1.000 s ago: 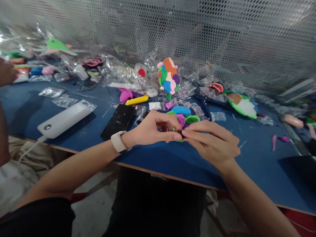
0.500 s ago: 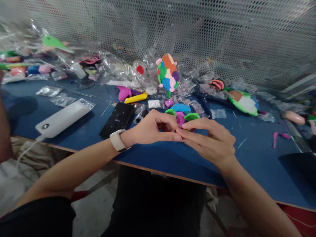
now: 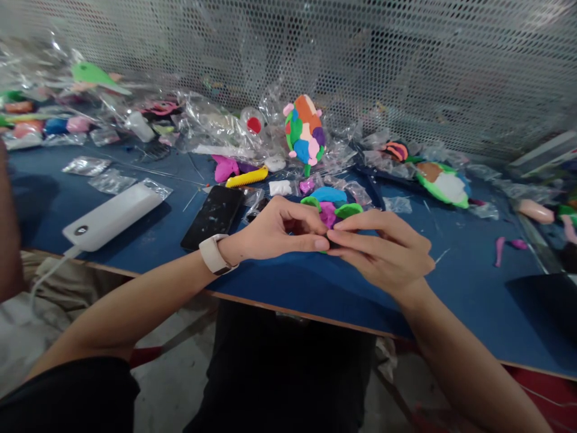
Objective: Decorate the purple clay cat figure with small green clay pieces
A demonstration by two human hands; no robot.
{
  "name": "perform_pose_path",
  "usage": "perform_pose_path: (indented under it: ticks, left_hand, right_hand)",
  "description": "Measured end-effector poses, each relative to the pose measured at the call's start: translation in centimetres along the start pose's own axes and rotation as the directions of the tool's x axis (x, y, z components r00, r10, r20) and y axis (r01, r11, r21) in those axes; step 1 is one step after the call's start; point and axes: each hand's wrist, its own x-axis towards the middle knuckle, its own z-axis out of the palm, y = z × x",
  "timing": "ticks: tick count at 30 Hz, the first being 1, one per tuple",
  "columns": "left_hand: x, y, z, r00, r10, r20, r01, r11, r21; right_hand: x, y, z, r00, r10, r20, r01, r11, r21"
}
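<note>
My left hand (image 3: 282, 230) and my right hand (image 3: 387, 249) meet over the front of the table, fingertips pinched together. Between them shows a small dark piece (image 3: 332, 240), probably modelling clay; its shape is mostly hidden by the fingers. Just behind the fingers lies a clay figure with a magenta middle (image 3: 327, 213), green flaps (image 3: 348, 210) and a blue part (image 3: 329, 194). My hands hide its near side. Farther back, a patchwork egg-shaped clay piece (image 3: 305, 132) in many colours is propped up.
Left of my hands lie a black phone (image 3: 213, 218) and a white power bank (image 3: 112, 218) with a cable. A yellow ridged tool (image 3: 247, 177) lies behind. Clear plastic wrappers and clay pieces line the perforated metal screen (image 3: 315, 48). Someone's arm (image 3: 8, 240) shows at the left edge.
The right fingers have shifted slightly against the left ones, and the dark piece between them shows more clearly. The view has moved a little; the table things lie as before.
</note>
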Motion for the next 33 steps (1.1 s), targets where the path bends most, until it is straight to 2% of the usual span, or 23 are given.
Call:
perform_pose_path:
  ticks: [5,10,17,22,28,33]
  left_hand:
    - [0.1,0.4,-0.1,1.0,-0.007,0.024,0.008,0.999,-0.033]
    - [0.2,0.2,-0.1,0.996,-0.061,0.06,0.067,0.991,-0.114]
    - [0.1,-0.5,-0.4,0.993,-0.04,0.113,0.058,0.986,-0.157]
    - [0.1,-0.7,-0.4,0.984,-0.085,0.155,0.113,0.977,-0.182]
    - [0.2,-1.2,-0.2,0.995,-0.022,0.102,0.034,0.992,-0.12]
    - [0.3,-1.3,0.1,0.995,-0.053,0.089,0.06,0.995,-0.079]
  right_hand:
    - [0.0,-0.1,0.2,1.0,0.016,-0.001,-0.016,0.995,0.097]
    - [0.3,-0.2,0.6,0.993,0.105,-0.047,-0.092,0.971,0.219]
    - [0.4,-0.1,0.5,0.993,0.112,0.033,-0.116,0.935,0.335]
    - [0.0,-0.1,0.7,0.983,0.176,0.045,-0.179,0.894,0.41]
    - [-0.3,-0.6,1.4,0.954,0.292,0.067,-0.288,0.83,0.478]
    - [-0.2,-0.8,1.8,0.954,0.297,0.047,-0.278,0.811,0.515]
